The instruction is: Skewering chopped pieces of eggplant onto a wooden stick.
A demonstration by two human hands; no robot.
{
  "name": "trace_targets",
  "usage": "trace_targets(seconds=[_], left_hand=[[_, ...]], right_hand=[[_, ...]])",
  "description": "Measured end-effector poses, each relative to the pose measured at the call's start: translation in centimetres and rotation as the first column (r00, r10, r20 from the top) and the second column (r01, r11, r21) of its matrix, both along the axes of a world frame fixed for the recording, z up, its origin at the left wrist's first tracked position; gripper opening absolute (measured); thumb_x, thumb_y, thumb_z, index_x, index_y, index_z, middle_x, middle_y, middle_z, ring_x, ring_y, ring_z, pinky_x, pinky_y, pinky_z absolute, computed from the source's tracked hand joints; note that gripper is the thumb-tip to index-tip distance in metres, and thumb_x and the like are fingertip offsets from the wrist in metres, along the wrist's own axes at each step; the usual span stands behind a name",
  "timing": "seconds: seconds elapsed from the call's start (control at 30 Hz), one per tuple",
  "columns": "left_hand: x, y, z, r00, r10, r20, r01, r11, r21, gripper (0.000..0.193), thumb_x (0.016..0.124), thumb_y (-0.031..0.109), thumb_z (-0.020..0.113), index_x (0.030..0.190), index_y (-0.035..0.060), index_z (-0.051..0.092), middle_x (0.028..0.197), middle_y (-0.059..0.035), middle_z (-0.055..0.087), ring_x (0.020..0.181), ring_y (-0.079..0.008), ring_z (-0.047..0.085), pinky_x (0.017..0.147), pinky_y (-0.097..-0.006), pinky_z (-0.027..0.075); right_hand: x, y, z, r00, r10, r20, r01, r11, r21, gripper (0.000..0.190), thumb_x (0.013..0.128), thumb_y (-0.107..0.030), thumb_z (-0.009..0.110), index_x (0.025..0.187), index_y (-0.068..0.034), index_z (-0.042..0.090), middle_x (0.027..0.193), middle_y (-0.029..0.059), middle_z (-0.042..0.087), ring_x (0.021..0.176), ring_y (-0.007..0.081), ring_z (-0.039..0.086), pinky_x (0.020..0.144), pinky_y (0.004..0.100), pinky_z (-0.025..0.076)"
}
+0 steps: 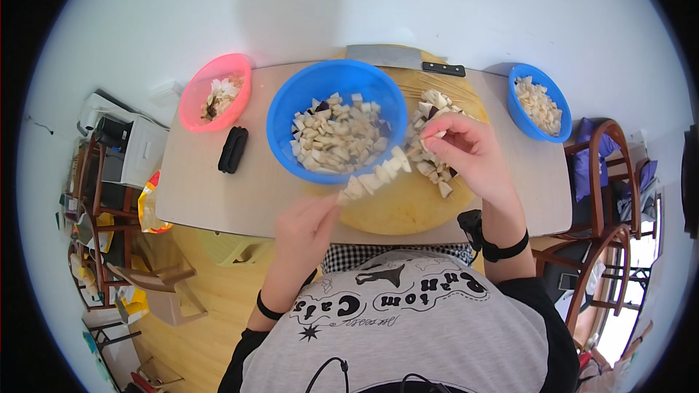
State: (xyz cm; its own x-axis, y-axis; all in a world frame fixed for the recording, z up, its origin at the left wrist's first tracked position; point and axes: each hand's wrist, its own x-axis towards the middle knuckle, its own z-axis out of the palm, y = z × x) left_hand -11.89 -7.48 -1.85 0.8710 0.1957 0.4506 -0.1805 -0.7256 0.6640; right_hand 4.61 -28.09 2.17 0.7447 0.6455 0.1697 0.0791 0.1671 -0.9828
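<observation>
My left hand holds one end of a skewer threaded with pale diced pieces, slanting up to the right over the near rim of the large blue basin. Diced pieces, some with dark purple skin, lie in that basin. Pinched between the thumb and fingers of my right hand is a pale piece, close to the skewer's far end. Behind this hand, more purple-skinned cut pieces are heaped on the round yellow cutting board. Several bare wooden skewers rest on the board behind the heap.
A cleaver with a black handle lies across the board's back edge, near the wall. At the left stand a pink bowl with scraps and a black case. A smaller blue basin of pale pieces stands at the right.
</observation>
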Motion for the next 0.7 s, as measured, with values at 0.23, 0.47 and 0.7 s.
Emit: trace_targets(seconds=[0.23, 0.47, 0.7], left_hand=[[-0.2, -0.3, -0.5, 0.994, 0.105, -0.029, -0.109, 0.983, -0.150, 0.009, 0.076, -0.005, 0.061, 0.084, -0.0033, 0.065, 0.072, -0.0107, 0.065, 0.062, -0.0194, 0.061, 0.059, -0.0278, 0.047], [0.1, -0.5, 0.0, 0.999, 0.048, 0.013, -0.047, 0.995, -0.087, 0.007, 0.076, -0.005, 0.061, 0.083, -0.0040, 0.064, 0.072, -0.0107, 0.065, 0.062, -0.0181, 0.060, 0.060, -0.0265, 0.046], [-0.1, -0.5, -0.2, 0.999, 0.028, -0.017, -0.030, 0.990, -0.141, 0.012, 0.077, -0.001, 0.063, 0.088, -0.0023, 0.066, 0.076, -0.0149, 0.065, 0.069, -0.0278, 0.064, 0.062, -0.0321, 0.050]], right_hand=[[1.1, -0.6, -0.7, 0.964, -0.236, -0.122, 0.257, 0.945, 0.201, 0.006, 0.086, -0.004, 0.060, 0.091, -0.002, 0.063, 0.083, 0.0008, 0.062, 0.074, 0.0069, 0.056, 0.066, 0.0201, 0.044], [-0.1, 0.6, -1.3, 0.918, -0.153, -0.366, 0.249, 0.940, 0.232, 0.012, 0.088, -0.013, 0.062, 0.092, -0.002, 0.065, 0.078, 0.0012, 0.063, 0.063, 0.0056, 0.055, 0.059, 0.0178, 0.043], [-1.7, 2.3, -1.5, 0.822, -0.177, -0.541, 0.367, 0.891, 0.266, 0.014, 0.087, -0.014, 0.064, 0.090, 0.000, 0.066, 0.073, 0.0010, 0.063, 0.059, 0.0052, 0.053, 0.056, 0.0177, 0.043]])
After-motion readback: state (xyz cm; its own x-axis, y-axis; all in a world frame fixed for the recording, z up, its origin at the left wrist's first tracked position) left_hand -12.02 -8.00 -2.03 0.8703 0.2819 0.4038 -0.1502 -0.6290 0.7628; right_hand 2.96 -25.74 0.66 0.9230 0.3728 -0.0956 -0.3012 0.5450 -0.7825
